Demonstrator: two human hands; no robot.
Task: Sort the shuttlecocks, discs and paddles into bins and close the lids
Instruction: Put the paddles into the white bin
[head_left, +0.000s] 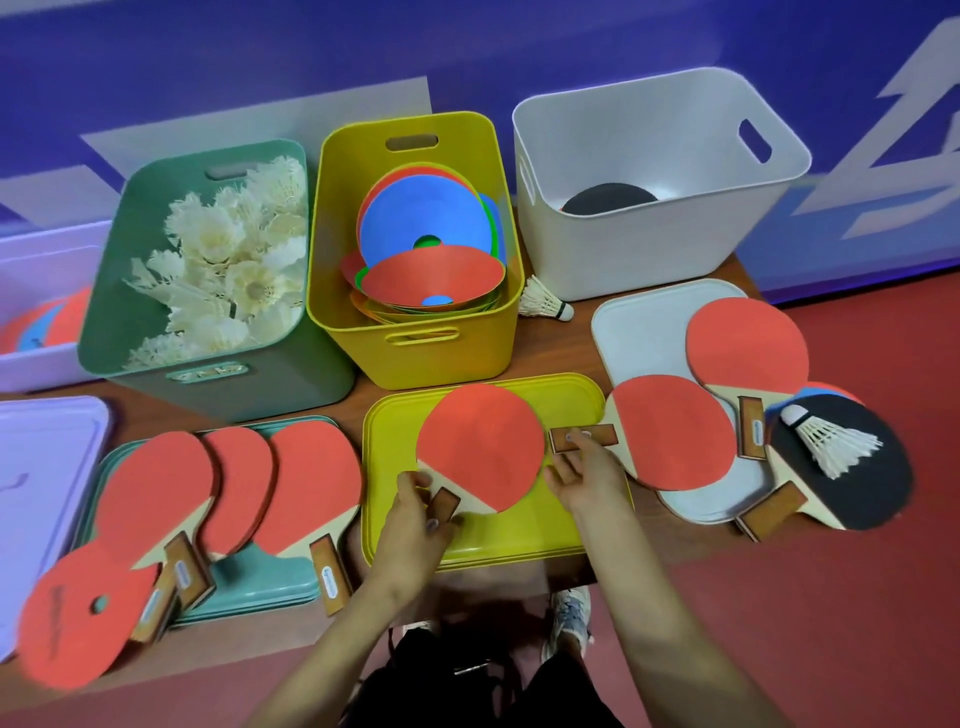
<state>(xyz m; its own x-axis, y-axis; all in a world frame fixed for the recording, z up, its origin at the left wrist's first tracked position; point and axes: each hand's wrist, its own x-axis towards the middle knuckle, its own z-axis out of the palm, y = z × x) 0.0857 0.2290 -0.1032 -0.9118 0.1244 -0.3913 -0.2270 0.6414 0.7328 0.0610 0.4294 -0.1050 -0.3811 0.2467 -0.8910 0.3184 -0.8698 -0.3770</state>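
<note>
The lilac bin runs off the left edge, as does the lilac lid below it. Inside the white bin, only the top of a black paddle clears the near wall. The handle labels are too small to read (the red disc print is blurred too).

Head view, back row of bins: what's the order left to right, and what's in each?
lilac bin → green bin of shuttlecocks → yellow bin of discs → white bin holding a black paddle
</note>
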